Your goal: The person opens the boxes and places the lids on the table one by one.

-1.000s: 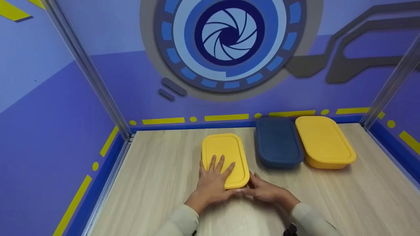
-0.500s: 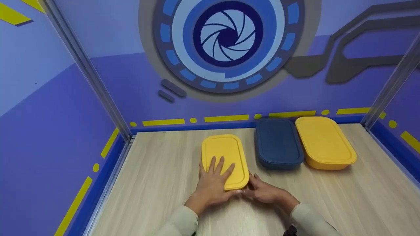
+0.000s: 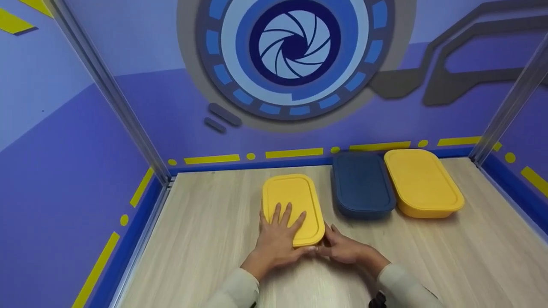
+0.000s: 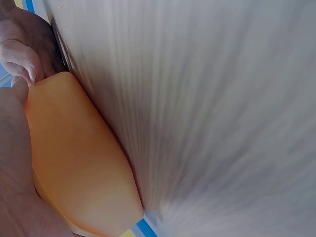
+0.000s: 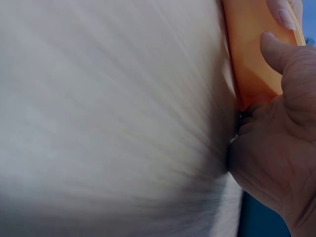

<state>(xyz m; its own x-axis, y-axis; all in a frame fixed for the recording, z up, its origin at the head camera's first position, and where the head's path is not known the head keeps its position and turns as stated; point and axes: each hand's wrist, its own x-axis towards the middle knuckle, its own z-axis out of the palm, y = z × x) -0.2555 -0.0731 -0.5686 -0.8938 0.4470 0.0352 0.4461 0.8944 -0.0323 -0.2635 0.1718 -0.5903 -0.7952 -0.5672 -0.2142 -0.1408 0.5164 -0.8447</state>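
Note:
A yellow lidded lunch box (image 3: 292,188) stands on the table in front of me, its long side pointing away. My left hand (image 3: 276,241) rests on the lid with the fingers spread and straight, the thumb at the near edge. At the near right corner, my right hand (image 3: 346,249) holds the box, thumb on the front wall and fingers beside the right wall. In the left wrist view, the box's orange-looking side (image 4: 79,153) meets the tabletop. The right wrist view has my right thumb against the box wall (image 5: 249,54); some of that hand's fingertips are hidden.
To the right stand a dark blue lidded box (image 3: 363,184) and another yellow lidded box (image 3: 424,182), side by side near the back wall. A wooden tabletop (image 3: 205,222) carries everything. Decorated panels (image 3: 145,107) with metal corner posts enclose the back and sides.
The head view has shifted very slightly. Both hands and all the boxes keep their places.

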